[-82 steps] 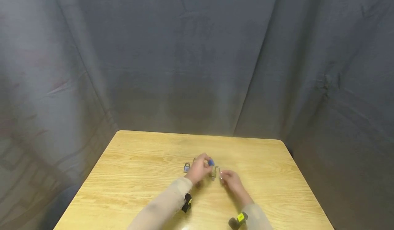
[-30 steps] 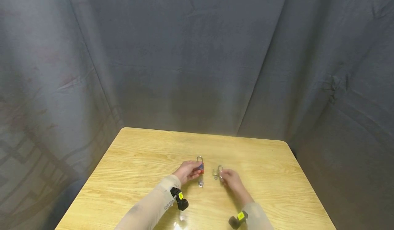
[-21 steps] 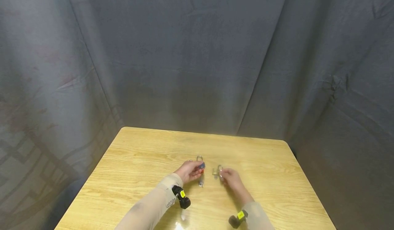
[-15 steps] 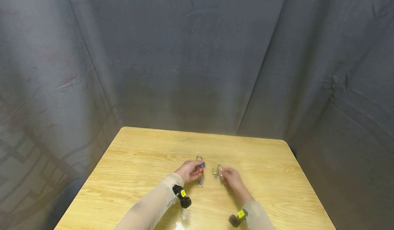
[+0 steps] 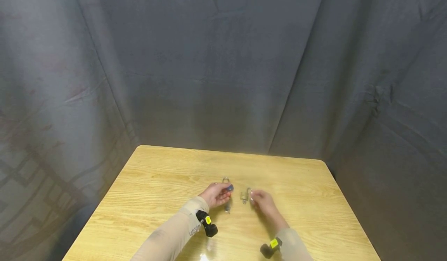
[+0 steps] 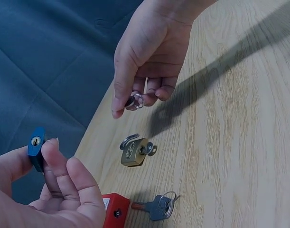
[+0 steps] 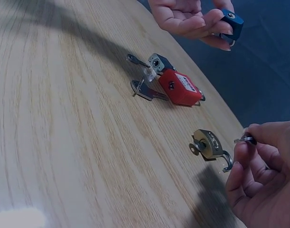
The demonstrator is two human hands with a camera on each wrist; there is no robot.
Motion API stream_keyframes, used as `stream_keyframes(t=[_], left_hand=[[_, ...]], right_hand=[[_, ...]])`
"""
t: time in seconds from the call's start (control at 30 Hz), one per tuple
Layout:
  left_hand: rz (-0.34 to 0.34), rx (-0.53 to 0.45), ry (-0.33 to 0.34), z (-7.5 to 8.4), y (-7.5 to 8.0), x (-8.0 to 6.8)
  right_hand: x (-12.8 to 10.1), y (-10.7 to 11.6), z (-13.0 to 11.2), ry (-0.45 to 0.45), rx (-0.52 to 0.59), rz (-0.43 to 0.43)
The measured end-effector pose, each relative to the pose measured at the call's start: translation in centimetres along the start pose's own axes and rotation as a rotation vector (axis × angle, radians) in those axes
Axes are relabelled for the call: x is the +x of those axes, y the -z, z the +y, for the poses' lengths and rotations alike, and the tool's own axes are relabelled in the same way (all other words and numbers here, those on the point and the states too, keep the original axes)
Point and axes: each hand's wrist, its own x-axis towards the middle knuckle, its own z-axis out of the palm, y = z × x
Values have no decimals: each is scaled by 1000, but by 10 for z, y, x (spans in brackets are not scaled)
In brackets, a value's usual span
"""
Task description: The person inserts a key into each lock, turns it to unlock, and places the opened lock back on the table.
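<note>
My left hand [image 5: 215, 194] pinches a small blue padlock [image 6: 37, 142] between thumb and fingers, its keyhole face showing in the left wrist view. My right hand [image 5: 264, 202] pinches a small key [image 7: 247, 138] with a ring, mostly covered by the fingertips. Just left of that hand, a brass padlock [image 7: 209, 144] lies on the table with its shackle swung out and a key [image 7: 198, 146] in its keyhole. A red padlock [image 7: 179, 88] with a white label lies near my left hand, partly hidden in the left wrist view.
A grey key [image 6: 159, 207] on a ring lies by the red padlock. Beside it are a silver padlock [image 7: 160, 62] and a dark-headed key [image 7: 136, 60]. The wooden table [image 5: 167, 164] ends at a grey curtain [image 5: 223, 78].
Since the oldest frame, my left hand has drawn back leftward from the right hand with the blue padlock and turned over, uncovering the red padlock. The right hand stays almost in place.
</note>
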Motion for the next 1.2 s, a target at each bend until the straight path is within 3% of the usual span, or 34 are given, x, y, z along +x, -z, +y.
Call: stream_keyframes(t=[0.23,0.5,0.73,0.93,1.2], left_hand=[[-26,116,-97,-1,-1,-1],[-31,178,-135,-3,3,0],[-19,117,-83,-2,6,-1],[-2,52,-31,-4,6,-1],[-8,38,-38,-4,6,1]], right_hand=[[0,-1,1,18,-125,16],[-2,-2,1,47,-223,16],[0,-2,0,33,-170,30],[2,-1,1,49,-203,39],[2,-3,3,49,-215,41]])
